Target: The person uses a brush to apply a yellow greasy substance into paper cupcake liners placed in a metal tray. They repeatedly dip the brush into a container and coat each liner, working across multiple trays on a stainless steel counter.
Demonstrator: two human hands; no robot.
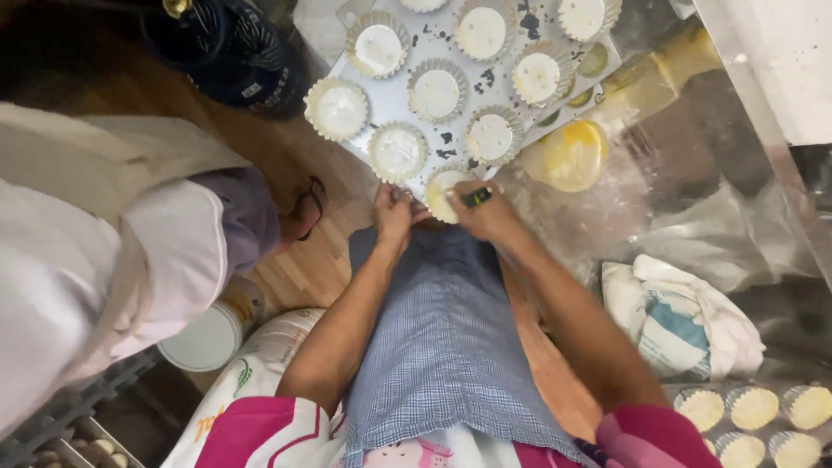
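Centrally, the left hand (pixel 394 211) and the right hand (pixel 487 212) meet at the near edge of a metal baking tray (pixel 407 94). Left hand: fingers curled, tips touching the rim of a fluted paper cup (pixel 442 189) that sits at the tray's nearest corner. Right hand: closed around a small dark tool with a green band (pixel 476 198), held over the same cup; what the tool is cannot be told. The cup holds pale filling and lies partly hidden beneath both hands.

On the tray, further filled paper cups (pixel 436 93) stand apart from one another in staggered rows, with dark specks scattered on the bare metal between them. Just beyond the tray's right edge lies a round yellow lid or dish (pixel 568 156) on a reflective steel worktop (pixel 711 173). Near the right forearm rests a crumpled white and blue cloth (pixel 685 321). At the lower right, a second group of cups with yellow filling (pixel 752 407) is visible.

To the left stands another person in a pale garment (pixel 95 251), above a white bucket (pixel 208 334) on the wooden floor (pixel 295 260).
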